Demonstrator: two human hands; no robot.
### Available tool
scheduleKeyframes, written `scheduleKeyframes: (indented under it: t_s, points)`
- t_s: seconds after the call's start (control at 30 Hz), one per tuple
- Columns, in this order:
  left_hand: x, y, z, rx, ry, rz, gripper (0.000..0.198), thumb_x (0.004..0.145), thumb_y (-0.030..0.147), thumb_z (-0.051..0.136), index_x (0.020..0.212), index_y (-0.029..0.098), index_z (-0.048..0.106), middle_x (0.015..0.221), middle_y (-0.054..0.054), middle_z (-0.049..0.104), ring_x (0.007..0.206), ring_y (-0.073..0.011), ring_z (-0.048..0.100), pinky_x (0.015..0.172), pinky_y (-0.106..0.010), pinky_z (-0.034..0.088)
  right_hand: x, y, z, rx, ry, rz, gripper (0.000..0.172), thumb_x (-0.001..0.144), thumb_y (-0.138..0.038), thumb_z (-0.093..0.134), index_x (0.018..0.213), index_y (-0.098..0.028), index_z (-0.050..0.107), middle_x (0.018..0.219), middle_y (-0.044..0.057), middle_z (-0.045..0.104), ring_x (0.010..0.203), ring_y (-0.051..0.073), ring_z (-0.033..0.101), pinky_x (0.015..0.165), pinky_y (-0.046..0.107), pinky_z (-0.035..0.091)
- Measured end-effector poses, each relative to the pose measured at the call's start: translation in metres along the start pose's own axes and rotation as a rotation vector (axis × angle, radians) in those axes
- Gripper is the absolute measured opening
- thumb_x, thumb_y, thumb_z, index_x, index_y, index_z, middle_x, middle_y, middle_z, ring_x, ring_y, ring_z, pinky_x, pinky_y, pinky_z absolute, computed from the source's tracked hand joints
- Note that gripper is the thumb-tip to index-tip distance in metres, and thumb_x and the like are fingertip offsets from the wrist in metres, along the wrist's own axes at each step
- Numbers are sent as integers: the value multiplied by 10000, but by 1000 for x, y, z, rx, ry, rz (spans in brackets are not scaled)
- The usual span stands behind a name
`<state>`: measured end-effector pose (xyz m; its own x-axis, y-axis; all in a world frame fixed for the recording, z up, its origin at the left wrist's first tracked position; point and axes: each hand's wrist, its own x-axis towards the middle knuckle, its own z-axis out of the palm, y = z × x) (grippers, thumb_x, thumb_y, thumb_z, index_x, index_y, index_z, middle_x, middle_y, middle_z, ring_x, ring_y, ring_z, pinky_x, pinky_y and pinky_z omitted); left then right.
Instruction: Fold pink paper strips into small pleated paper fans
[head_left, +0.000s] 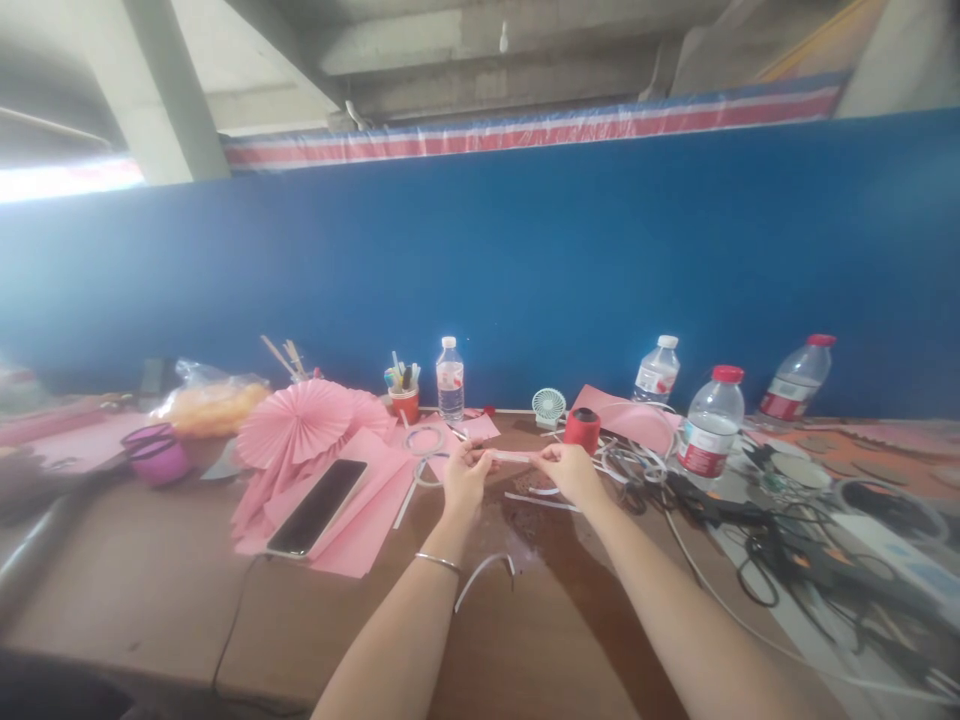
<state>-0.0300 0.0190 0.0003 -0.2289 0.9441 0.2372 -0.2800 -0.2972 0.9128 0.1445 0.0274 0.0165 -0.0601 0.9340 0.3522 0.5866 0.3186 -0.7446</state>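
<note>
Head view showed a thin strip (515, 457) held just over the counter (150, 590), nearer its far edge than its near one. The left hand (466, 475) pinched one end and the right hand (571, 472) the other; the fingers of both were nearly closed, with the strip between them. Gripped at both ends, it was probably being kept straight and level. White strips (541, 502) lay just beneath the hands, likely for easy reach. The bottle (450, 382), pen cup (405, 402) and fan (549, 405) stood along the far edge, perhaps to be out of the way. Left of the hands, the phone (319, 508) rested on pink paper (364, 545). The held strip looked narrow, pale pink to whitish; blur hid its texture, and the fingertips covered its ends.
</note>
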Motion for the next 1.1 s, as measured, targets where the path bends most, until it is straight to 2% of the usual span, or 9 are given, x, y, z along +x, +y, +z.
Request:
scheduleKeyframes:
  t_s: [0.17, 0.3, 0.5, 0.7, 0.77, 0.83, 0.97, 1.03, 1.1]
  points:
    - [-4, 1, 3, -24, -30, -23, 355, 672, 249, 661, 972, 117, 524, 709, -30, 642, 592, -103, 609, 627, -236, 497, -3, -1, 1, -56, 75, 46, 231, 687, -397, 565, 614, -190, 636, 552, 14, 610, 558, 169, 558, 488, 230, 322]
    - [-1, 0, 0, -41, -2, -26, 350, 661, 245, 667, 958, 112, 539, 685, -23, 632, 580, -96, 601, 593, -213, 488, -3, 2, -1, -69, 123, 95, 315, 658, -453, 593, 499, -182, 564, 450, -6, 529, 467, 145, 489, 449, 229, 285]
    - [5, 0, -5, -94, 57, -40, 355, 644, 241, 668, 945, 106, 538, 673, -12, 609, 563, -86, 591, 539, -185, 473, 2, 7, 0, 209, 107, 19, 357, 623, -485, 629, 514, -169, 504, 469, -35, 462, 460, 104, 401, 453, 212, 272]
    - [11, 2, -12, -117, 132, -33, 339, 651, 272, 658, 926, 113, 543, 653, 8, 580, 538, -60, 566, 537, -171, 464, 8, 20, 4, 290, 146, 16, 421, 760, -549, 442, 592, -167, 503, 488, -38, 431, 455, 106, 389, 462, 214, 294]
    - [13, 2, -15, -99, 153, -22, 341, 651, 287, 660, 924, 118, 543, 673, 2, 590, 531, -60, 567, 530, -174, 466, 10, 25, 2, 253, 180, 27, 429, 792, -520, 390, 590, -167, 529, 491, -19, 456, 476, 130, 423, 488, 235, 316]
    - [15, 0, -18, -68, 174, -4, 340, 648, 297, 661, 913, 121, 542, 689, -10, 605, 535, -71, 577, 530, -186, 474, 9, 29, 0, 195, 215, 34, 360, 770, -450, 445, 578, -171, 566, 548, 14, 514, 553, 166, 468, 548, 268, 336]
    - [19, -3, -23, 27, 204, 62, 307, 666, 311, 641, 882, 120, 536, 690, -27, 619, 569, -101, 599, 565, -229, 500, 3, 29, -3, -59, 393, -73, 122, 669, -266, 554, 699, -188, 643, 888, 78, 598, 827, 249, 489, 732, 347, 326]
    - [19, -3, -24, 93, 207, 108, 287, 683, 309, 624, 883, 126, 531, 696, -30, 620, 579, -117, 602, 577, -254, 506, -1, 25, -4, -166, 528, -178, 160, 716, -235, 513, 809, -185, 633, 922, 77, 602, 866, 247, 493, 797, 371, 311]
    - [16, 0, -25, 168, 196, 162, 258, 695, 300, 613, 876, 136, 532, 701, -27, 612, 589, -128, 602, 584, -268, 503, -5, 17, -5, -140, 625, -262, 184, 798, -232, 438, 863, -171, 599, 856, 67, 612, 830, 220, 515, 814, 366, 323]
